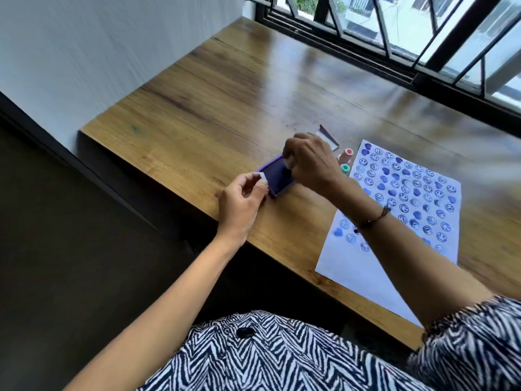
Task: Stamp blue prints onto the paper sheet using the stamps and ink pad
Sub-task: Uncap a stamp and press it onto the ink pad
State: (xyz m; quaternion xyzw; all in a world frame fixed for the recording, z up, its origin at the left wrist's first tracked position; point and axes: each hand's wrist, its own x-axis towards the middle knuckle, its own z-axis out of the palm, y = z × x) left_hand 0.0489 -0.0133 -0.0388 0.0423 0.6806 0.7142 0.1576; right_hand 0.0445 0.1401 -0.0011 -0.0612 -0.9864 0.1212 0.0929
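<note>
Currently inking step. Right hand pinches pale stamp, pressing it on ink pad near table's left front edge. Left hand pinches small white piece at pad's near corner, apparently steadying it; what piece is, cannot tell. Paper sheet at right front edge, mostly filled with blue prints, bare area nearest the front. Spare stamps between pad and sheet. Risks: right forearm crosses sheet, could smear fresh ink; pad close to edge, hard press could shift it off; uneven inking gives patchy print.
</note>
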